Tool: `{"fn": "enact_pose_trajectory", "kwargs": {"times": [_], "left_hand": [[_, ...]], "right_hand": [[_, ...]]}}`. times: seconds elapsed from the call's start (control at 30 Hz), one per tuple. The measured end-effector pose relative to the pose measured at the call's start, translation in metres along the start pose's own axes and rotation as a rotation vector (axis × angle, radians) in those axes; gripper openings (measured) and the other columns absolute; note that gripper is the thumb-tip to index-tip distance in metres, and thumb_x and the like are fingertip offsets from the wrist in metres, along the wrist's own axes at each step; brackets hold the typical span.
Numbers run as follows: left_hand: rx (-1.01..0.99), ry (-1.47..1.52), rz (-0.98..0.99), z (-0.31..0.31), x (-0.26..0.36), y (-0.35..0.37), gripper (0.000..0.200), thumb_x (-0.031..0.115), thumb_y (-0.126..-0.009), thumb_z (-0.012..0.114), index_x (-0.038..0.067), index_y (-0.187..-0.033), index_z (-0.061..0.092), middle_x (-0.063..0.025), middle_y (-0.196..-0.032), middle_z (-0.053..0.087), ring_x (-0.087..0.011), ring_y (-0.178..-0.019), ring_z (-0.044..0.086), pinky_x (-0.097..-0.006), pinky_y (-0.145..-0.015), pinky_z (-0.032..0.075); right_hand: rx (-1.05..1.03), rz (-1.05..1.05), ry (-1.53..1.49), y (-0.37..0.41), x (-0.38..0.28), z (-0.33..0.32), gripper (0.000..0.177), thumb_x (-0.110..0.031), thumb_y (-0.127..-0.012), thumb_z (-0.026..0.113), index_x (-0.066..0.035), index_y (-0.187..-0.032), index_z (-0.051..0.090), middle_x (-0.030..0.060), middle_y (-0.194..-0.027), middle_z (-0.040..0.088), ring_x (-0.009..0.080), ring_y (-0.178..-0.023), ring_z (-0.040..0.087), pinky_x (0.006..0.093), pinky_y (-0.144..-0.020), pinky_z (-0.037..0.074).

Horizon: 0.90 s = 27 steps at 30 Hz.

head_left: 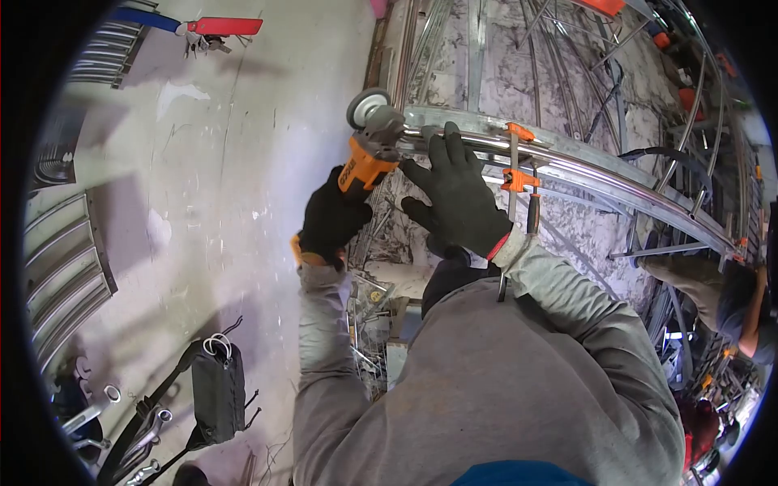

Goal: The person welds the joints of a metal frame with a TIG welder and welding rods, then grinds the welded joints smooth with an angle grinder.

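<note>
My left hand, in a black glove, is wrapped round an orange and grey angle grinder. The grinder's round wheel points up and left, beside the end of a shiny metal tube. My right hand, in a dark glove with a red cuff edge, lies with fingers spread, its fingertips on or against the tube near the grinder head. Just right of it, an orange bar clamp is fixed across the tube and a grey metal beam.
Metal bars stand beyond the tube. On the left wall hang metal racks, a black pouch, wrenches and keys on a red strap. At the far right, another person is partly visible.
</note>
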<state>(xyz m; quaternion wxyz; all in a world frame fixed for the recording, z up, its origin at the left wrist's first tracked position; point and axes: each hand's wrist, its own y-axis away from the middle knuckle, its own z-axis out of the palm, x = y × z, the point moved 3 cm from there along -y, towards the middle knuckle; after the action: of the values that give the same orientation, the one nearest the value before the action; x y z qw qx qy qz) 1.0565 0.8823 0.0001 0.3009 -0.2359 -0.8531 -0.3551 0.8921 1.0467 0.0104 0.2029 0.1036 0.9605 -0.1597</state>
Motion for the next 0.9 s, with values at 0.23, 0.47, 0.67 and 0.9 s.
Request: {"fn": "enact_pose_trajectory", "kwargs": {"times": [0.23,0.47,0.67,0.9], "left_hand": [[0.097,-0.566,0.191,-0.044,0.017,0.01,0.064,0.026,-0.071,0.075,0.006,-0.13,0.061,-0.0166,-0.088,0.076,-0.0378,-0.079,0.074,-0.0471,-0.071,0.059],[0.112,0.261,0.209,0.008,-0.052,0.02,0.044,0.013,-0.072,0.075,0.002,-0.113,0.063,-0.0079,-0.085,0.07,-0.0158,-0.069,0.067,-0.0342,-0.064,0.054],[0.019,0.866,0.184,0.098,-0.091,0.043,0.027,0.014,-0.085,0.077,-0.001,-0.104,0.064,-0.0043,-0.079,0.067,-0.0124,-0.066,0.064,-0.0316,-0.056,0.047],[0.212,0.761,0.23,0.115,-0.101,0.087,0.012,0.009,-0.091,0.073,0.006,-0.102,0.067,0.002,-0.079,0.062,-0.0096,-0.066,0.06,-0.0283,-0.058,0.045]], "right_hand": [[-0.065,-0.017,0.031,0.009,0.01,-0.009,0.055,-0.035,-0.085,0.079,-0.01,-0.133,0.068,0.0262,-0.15,0.044,0.0502,-0.143,0.038,0.0611,-0.111,0.039],[-0.489,0.447,-1.028,0.022,-0.019,0.006,0.041,-0.024,-0.097,0.071,-0.001,-0.131,0.065,0.0183,-0.13,0.066,0.0249,-0.121,0.065,0.0358,-0.104,0.05],[-0.626,0.444,-1.046,0.022,-0.037,0.07,0.032,-0.021,-0.107,0.061,-0.002,-0.132,0.061,0.0052,-0.111,0.07,0.011,-0.099,0.064,0.0268,-0.087,0.051],[-0.542,0.405,-1.208,0.033,-0.054,0.069,0.031,-0.029,-0.101,0.069,-0.002,-0.116,0.07,0.0057,-0.096,0.072,0.0129,-0.087,0.067,0.0291,-0.077,0.054]]}}
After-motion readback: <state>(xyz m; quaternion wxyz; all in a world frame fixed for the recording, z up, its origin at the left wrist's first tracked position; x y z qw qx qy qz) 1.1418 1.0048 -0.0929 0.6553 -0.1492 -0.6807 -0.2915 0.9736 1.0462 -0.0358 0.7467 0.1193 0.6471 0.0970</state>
